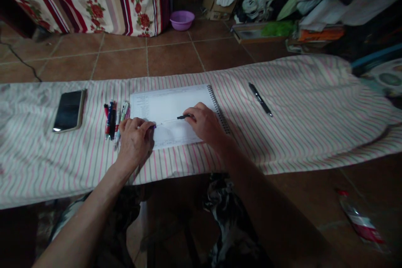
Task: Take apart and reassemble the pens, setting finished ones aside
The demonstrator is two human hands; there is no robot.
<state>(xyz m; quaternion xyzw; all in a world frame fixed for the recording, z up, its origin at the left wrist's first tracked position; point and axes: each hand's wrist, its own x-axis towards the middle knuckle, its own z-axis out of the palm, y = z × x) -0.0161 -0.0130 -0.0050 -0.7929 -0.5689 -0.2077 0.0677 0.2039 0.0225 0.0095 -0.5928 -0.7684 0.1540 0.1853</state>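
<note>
A spiral notebook lies on the striped cloth in front of me, its wire binding on the right. Over its right half, my right hand pinches a black pen. My left hand rests at the page's left edge, fingers closed on a small purple piece by the thumb tip. Between the two hands runs a thin pale line over the page; whether it joins the pen and the purple piece I cannot tell. Several pens lie bunched just left of my left hand.
A phone lies at the left on the striped cloth. Right of the notebook is another black pen. Beyond, on the tiled floor, stand a purple basin and a cardboard box. A bottle lies at lower right.
</note>
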